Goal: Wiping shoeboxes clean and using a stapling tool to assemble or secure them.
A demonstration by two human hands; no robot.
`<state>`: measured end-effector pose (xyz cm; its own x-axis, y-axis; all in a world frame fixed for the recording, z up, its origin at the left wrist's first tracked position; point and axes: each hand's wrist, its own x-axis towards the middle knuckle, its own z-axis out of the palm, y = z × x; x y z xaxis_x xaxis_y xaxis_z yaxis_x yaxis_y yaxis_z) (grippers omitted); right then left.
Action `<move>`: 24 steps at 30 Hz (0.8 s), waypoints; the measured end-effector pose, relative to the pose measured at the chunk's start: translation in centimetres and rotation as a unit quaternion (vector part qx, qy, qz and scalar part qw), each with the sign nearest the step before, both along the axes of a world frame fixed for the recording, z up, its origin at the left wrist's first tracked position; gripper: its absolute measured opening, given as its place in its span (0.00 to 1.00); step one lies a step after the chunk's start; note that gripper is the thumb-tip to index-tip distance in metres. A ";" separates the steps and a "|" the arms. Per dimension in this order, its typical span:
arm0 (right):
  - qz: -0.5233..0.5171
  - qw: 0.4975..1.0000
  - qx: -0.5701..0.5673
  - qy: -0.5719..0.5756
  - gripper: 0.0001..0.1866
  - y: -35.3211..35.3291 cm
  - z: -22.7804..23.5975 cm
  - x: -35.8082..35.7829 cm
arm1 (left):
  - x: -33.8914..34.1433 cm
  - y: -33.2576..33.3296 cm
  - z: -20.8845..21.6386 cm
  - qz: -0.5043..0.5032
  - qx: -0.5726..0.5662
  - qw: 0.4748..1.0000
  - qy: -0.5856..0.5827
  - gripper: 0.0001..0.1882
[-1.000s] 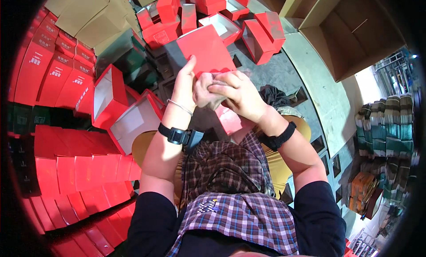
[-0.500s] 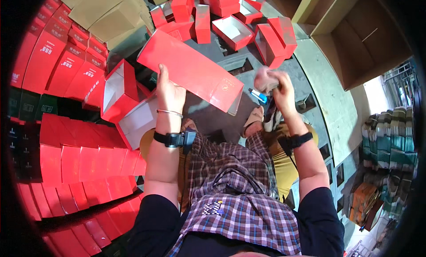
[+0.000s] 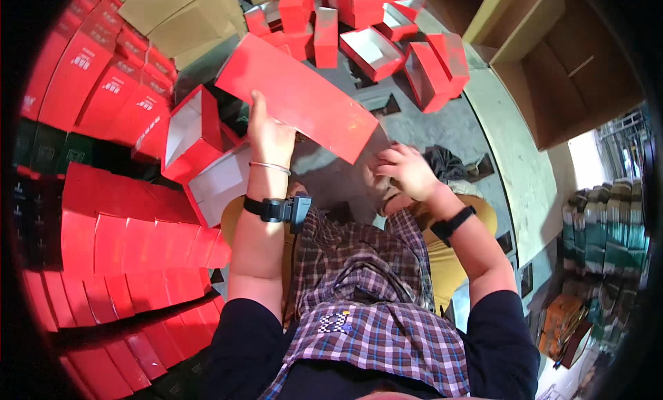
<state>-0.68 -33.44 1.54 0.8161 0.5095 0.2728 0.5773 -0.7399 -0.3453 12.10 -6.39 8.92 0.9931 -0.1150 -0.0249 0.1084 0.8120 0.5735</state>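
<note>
My left hand (image 3: 269,138) grips a long red lidded cardboard box (image 3: 297,93), thumb on its top face and fingers hidden beneath. The box slants down to the right in front of me. Close by its lower right end is my right hand (image 3: 409,172), its fingers curled. A blurred pale patch shows under those fingers, and I cannot tell whether it is a cloth. On the floor just beyond the right hand lies a dark crumpled item (image 3: 445,163).
Several open red boxes (image 3: 373,51) lie on the floor ahead, with another open box (image 3: 190,134) at my left. Stacks of red boxes (image 3: 141,245) line the left side. A large brown carton (image 3: 559,75) stands far right; bundled stacks (image 3: 601,227) are lower right.
My right hand, which held a crumpled pale cloth out to the right, has come down and left to the box's end. The cloth no longer shows clearly. The box's top face has tilted slightly.
</note>
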 end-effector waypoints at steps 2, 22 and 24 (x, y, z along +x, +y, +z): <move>-0.062 0.996 0.062 0.002 0.23 -1.5 -0.5 0.2 | -0.3 0.3 -1.0 0.032 0.039 0.998 -0.046 0.23; -0.007 0.968 0.166 -0.190 0.22 8.4 8.3 5.2 | -4.3 -0.7 0.3 -0.048 0.034 0.995 -0.084 0.23; -0.012 0.979 0.126 -0.163 0.22 6.5 5.4 3.3 | -3.4 0.1 0.6 0.016 0.068 0.993 -0.095 0.22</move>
